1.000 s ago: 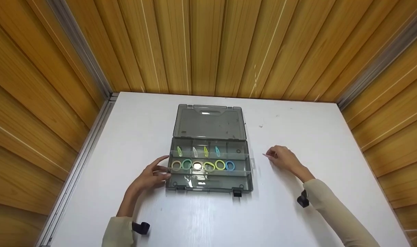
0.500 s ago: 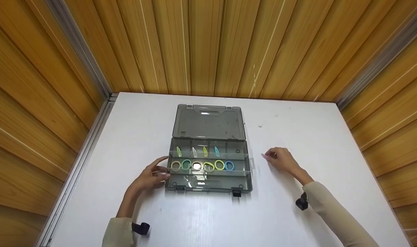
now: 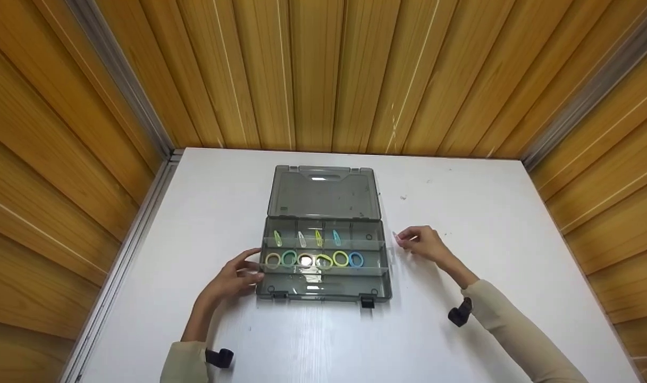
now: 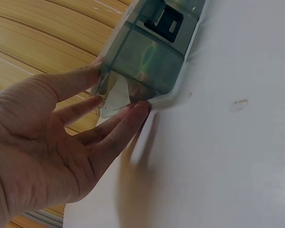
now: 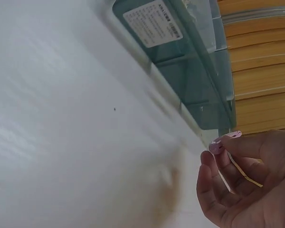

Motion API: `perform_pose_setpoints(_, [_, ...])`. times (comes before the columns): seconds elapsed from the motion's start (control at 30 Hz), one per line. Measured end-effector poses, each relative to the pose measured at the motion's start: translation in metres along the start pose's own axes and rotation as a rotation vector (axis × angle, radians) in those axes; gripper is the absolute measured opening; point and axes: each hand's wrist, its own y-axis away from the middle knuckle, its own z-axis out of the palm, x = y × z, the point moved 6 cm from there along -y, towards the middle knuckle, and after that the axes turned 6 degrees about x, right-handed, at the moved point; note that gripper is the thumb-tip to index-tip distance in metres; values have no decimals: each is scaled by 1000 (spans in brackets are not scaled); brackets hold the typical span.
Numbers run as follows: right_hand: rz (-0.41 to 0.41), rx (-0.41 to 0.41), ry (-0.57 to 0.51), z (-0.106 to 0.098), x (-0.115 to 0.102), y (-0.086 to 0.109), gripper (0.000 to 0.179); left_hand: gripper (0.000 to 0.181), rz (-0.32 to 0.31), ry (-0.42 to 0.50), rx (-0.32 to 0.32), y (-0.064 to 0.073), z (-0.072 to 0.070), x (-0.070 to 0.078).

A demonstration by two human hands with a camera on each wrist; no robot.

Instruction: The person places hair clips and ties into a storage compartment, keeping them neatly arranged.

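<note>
A grey see-through organizer box (image 3: 323, 287) lies with its lid (image 3: 325, 194) folded back. Several snap hair clips (image 3: 319, 238) in green, white, yellow and blue stand in its rear row. Coloured hair ties (image 3: 341, 258) line the middle row. My left hand (image 3: 233, 276) touches the box's left end with thumb and fingers spread along it, also seen in the left wrist view. Just off the right end, my right hand (image 3: 424, 243) pinches a pink snap hair clip (image 5: 224, 141) between thumb and fingertips.
The box stands on a white table (image 3: 302, 340). A dark latch (image 3: 367, 302) sticks out at its front edge. On the right end is a printed label (image 5: 153, 23). Wood-look walls (image 3: 323, 74) close off the table's back and sides.
My right hand has moved left with the pink hair clip, up close to the box's right end. The left hand stays against the left end.
</note>
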Motion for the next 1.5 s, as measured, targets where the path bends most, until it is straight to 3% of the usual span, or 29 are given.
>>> perform_pose_setpoints(0.33, [3, -49, -57, 21, -30, -3, 18, 70, 2, 13, 3, 2, 0, -1])
perform_pose_setpoints(0.67, [-48, -27, -106, 36, -47, -10, 22, 70, -3, 0, 2, 2, 2, -5])
perform_pose_setpoints(1.07, [-26, 5, -180, 49, -59, -28, 36, 72, -4, -17, 14, -1, 0, -9])
perform_pose_setpoints(1.5, [-73, -35, -80, 61, -66, -40, 36, 71, -9, -23, 11, -3, -1, -7])
